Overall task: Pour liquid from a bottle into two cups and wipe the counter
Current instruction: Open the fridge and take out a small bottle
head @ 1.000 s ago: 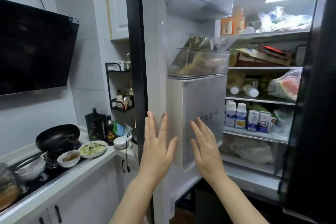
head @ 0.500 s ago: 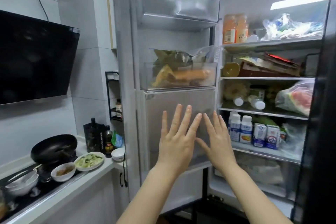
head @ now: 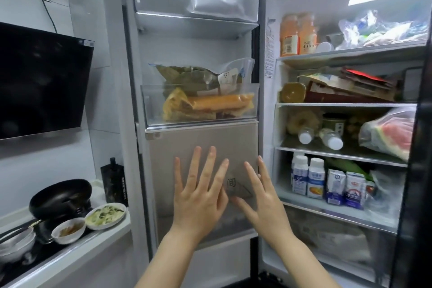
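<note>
An open fridge fills the view. My left hand [head: 198, 196] and my right hand [head: 264, 199] are raised side by side, fingers spread, empty, in front of the grey panel [head: 201, 140] on the inside of the fridge door. Two white bottles with white caps [head: 308, 177] stand on a lower shelf, next to small cartons [head: 346, 189]. Two orange bottles [head: 298, 35] stand on the top shelf. Two more white-capped bottles [head: 320, 137] lie on the middle shelf. No cups are in view.
The door bin [head: 201, 105] holds packets of food. A bagged watermelon piece [head: 390, 133] sits at the right. On the white counter [head: 77, 250] at left stand a black pan [head: 60, 196], a plate of food [head: 106, 214], small bowls [head: 69, 229] and a dark bottle [head: 114, 184].
The fridge door has swung further open to the left, showing its full inner side. Both hands have stayed raised and open and moved closer together in front of the door panel.
</note>
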Motion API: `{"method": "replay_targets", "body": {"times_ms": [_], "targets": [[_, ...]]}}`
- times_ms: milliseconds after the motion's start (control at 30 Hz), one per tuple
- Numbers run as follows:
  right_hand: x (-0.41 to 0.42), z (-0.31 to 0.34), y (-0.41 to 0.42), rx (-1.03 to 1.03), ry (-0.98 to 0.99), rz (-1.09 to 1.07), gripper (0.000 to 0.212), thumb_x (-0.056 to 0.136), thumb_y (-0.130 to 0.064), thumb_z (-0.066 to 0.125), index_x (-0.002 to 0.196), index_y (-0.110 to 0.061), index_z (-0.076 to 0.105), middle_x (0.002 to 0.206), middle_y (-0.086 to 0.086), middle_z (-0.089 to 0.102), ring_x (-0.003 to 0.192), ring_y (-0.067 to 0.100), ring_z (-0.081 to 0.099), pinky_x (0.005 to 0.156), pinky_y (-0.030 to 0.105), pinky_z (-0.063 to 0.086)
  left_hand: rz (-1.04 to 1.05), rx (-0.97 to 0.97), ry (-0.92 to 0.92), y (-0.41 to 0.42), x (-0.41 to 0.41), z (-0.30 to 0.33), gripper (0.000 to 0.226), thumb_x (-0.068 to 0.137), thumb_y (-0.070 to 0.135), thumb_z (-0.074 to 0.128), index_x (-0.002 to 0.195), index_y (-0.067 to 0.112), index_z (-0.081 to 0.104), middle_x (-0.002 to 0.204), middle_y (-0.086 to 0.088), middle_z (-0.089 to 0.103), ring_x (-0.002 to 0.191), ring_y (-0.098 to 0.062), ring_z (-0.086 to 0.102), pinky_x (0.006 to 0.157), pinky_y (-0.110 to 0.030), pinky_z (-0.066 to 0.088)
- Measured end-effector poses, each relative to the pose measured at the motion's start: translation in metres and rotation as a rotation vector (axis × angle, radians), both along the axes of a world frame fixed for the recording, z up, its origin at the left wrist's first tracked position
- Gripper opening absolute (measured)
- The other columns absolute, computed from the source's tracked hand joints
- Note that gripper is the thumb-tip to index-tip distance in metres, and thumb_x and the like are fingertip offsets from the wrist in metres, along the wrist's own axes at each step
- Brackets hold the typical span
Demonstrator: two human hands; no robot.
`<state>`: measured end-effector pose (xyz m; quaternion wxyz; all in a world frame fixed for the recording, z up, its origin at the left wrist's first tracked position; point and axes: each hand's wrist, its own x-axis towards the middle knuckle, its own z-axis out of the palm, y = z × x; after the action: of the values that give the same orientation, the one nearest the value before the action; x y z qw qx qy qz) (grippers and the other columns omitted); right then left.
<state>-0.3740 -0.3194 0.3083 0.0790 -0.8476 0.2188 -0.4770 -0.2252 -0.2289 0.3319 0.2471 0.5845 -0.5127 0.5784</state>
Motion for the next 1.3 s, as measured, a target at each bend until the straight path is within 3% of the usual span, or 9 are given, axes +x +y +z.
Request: {"method": "replay_targets", "body": {"times_ms": [300,433,567,667,767,867,1000,1167,1300], "targets": [[-0.026,0.012,-0.028,-0.088,0.018,0.059,0.088,0.083,-0.025,0.067,0.141,-0.051,0.006,0.155,-0.026,0.000,0.136,-0.006,0.014,0.098,0.026,0.038,-0.029,0.075,-0.057,-0.036,-0.055,0.022,0.048,0.084,0.024,0.053,0.131,0.017,0.054,0.149,-0.015,0.039,0.142,-0.035,0.023,0.108,-0.068,0.019],[-0.057,0.017,-0.063,-0.045,-0.015,-0.062,0.066,0.088,-0.037,0.058,0.145,-0.030,0.026,0.154,-0.014,0.016,0.137,-0.003,0.013,0.108,0.026,0.025,0.024,0.091,-0.142,-0.061,-0.071,0.045,0.049,0.082,0.017,0.049,0.130,0.016,0.055,0.149,-0.016,0.038,0.142,-0.036,0.025,0.110,-0.068,0.015],[-0.094,0.033,-0.105,-0.031,0.023,-0.256,0.056,0.089,-0.028,0.059,0.140,-0.018,0.038,0.152,0.003,0.031,0.138,0.017,0.030,0.111,0.040,0.031,0.065,0.158,-0.314,-0.085,-0.076,0.071,0.047,0.086,0.011,0.038,0.130,0.013,0.053,0.141,-0.017,0.048,0.138,-0.036,0.034,0.113,-0.065,0.007],[-0.117,0.050,-0.135,-0.043,0.065,-0.397,0.047,0.089,-0.023,0.059,0.134,-0.013,0.048,0.146,0.009,0.041,0.132,0.027,0.039,0.106,0.045,0.036,0.127,0.211,-0.357,-0.096,-0.081,0.085,0.042,0.082,0.008,0.052,0.123,0.013,0.059,0.110,-0.014,0.068,0.119,-0.034,0.056,0.111,-0.066,0.011],[-0.130,0.062,-0.162,-0.036,0.128,-0.523,0.043,0.090,-0.023,0.057,0.132,-0.015,0.050,0.144,0.009,0.043,0.132,0.027,0.038,0.105,0.046,0.036,0.189,0.232,-0.366,-0.096,-0.082,0.090,0.042,0.074,0.004,0.060,0.115,0.011,0.064,0.075,-0.008,0.065,0.090,-0.033,0.065,0.111,-0.065,0.018],[-0.132,0.069,-0.185,0.014,0.197,-0.633,0.042,0.091,-0.026,0.054,0.132,-0.019,0.049,0.146,0.008,0.039,0.133,0.028,0.034,0.105,0.046,0.035,0.197,0.243,-0.371,-0.092,-0.084,0.092,0.026,0.069,-0.001,0.059,0.090,0.012,0.064,0.054,-0.003,0.047,0.060,-0.027,0.052,0.110,-0.058,0.030],[-0.123,0.077,-0.212,0.069,0.267,-0.741,0.043,0.090,-0.030,0.055,0.132,-0.022,0.047,0.148,0.009,0.036,0.133,0.031,0.033,0.102,0.046,0.037,0.170,0.258,-0.363,-0.092,-0.087,0.092,0.017,0.067,-0.001,0.056,0.066,0.015,0.054,0.049,0.001,0.036,0.049,-0.022,0.040,0.107,-0.050,0.039],[-0.107,0.077,-0.240,0.172,0.324,-0.832,0.047,0.090,-0.031,0.056,0.135,-0.024,0.043,0.147,0.009,0.033,0.128,0.032,0.038,0.100,0.044,0.040,0.143,0.231,-0.328,-0.101,-0.081,0.086,0.026,0.076,0.007,0.058,0.097,0.017,0.068,0.062,0.003,0.055,0.057,-0.020,0.052,0.110,-0.047,0.035],[-0.096,0.074,-0.253,0.239,0.284,-0.905,0.041,0.091,-0.028,0.056,0.130,-0.024,0.044,0.142,0.010,0.036,0.118,0.032,0.045,0.092,0.043,0.045,0.094,0.215,-0.325,-0.106,-0.073,0.080,0.046,0.082,0.014,0.056,0.129,0.017,0.057,0.093,-0.004,0.069,0.071,-0.021,0.060,0.112,-0.048,0.031]]}}
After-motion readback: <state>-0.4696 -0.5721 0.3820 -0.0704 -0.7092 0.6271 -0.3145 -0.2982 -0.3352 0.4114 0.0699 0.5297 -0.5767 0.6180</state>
